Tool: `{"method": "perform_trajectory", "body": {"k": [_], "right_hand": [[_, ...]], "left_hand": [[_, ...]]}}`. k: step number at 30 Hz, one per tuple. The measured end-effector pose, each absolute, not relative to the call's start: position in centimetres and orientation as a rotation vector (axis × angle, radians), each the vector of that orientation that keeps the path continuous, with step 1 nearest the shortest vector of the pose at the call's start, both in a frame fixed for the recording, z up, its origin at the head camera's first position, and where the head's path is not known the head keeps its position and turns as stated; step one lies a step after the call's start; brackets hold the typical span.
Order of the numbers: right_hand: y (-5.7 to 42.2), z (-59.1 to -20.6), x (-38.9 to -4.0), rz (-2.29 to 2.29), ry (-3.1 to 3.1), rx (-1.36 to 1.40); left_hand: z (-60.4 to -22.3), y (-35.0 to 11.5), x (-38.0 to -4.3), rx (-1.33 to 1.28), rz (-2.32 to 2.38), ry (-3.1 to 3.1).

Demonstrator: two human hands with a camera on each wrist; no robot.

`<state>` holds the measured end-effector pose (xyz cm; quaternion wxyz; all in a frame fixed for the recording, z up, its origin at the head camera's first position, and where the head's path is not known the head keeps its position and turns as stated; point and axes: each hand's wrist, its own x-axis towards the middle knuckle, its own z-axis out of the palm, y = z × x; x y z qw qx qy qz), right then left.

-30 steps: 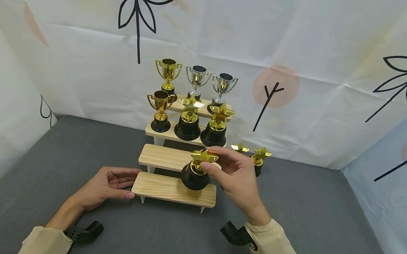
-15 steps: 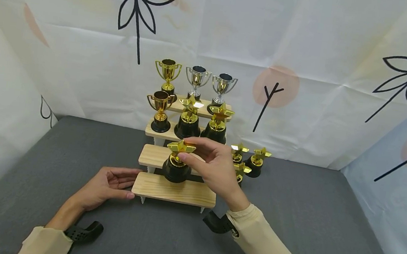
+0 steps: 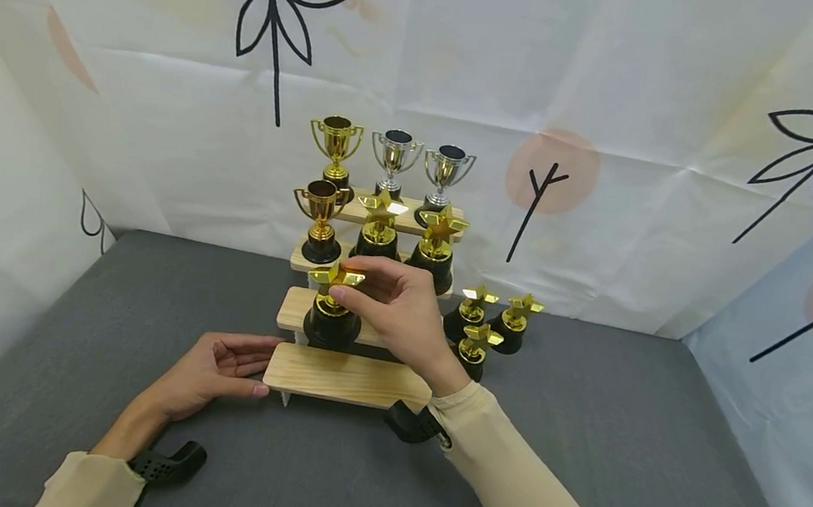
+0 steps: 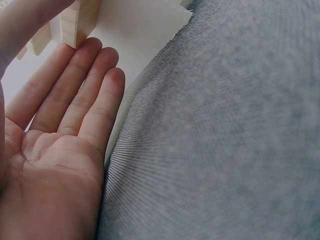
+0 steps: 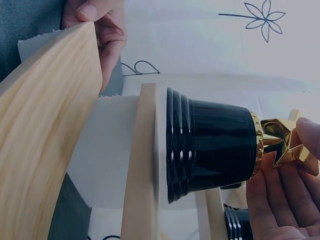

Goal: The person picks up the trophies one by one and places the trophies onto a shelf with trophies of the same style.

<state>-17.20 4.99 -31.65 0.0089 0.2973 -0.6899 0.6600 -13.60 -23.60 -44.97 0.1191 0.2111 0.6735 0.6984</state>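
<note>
My right hand point(image 3: 403, 312) pinches the gold star of a star trophy point(image 3: 333, 320) between thumb and fingers. Its black base is over the left part of the third step down point(image 3: 292, 307) of a wooden tiered stand. In the right wrist view that trophy point(image 5: 215, 145) has its base right by the step's surface; whether they touch I cannot tell. My left hand point(image 3: 223, 375) lies at the left end of the lowest step point(image 3: 347, 376). In the left wrist view the fingers point(image 4: 90, 95) are straight, tips against the wood.
Gold and silver cup trophies point(image 3: 395, 156) stand on the top step. The second step bears a bronze-toned cup point(image 3: 322, 215) and two star trophies point(image 3: 438, 244). Several more star trophies point(image 3: 511, 324) stand on the grey table right of the stand. A patterned cloth point(image 3: 602, 251) hangs behind.
My right hand has carried the star trophy leftward and slightly back, from the right end of the stand to the left part of the third step. The left hand has stayed still.
</note>
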Motion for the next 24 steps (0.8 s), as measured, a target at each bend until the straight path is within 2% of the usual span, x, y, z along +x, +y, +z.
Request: {"method": "perform_trajectory", "body": {"k": [24], "right_hand": [[2.2, -32.0, -18.5, 2.086, -2.147, 0.946]], "left_hand": [[-45.0, -23.6, -13.6, 0.625, 2.043, 1.96]]}}
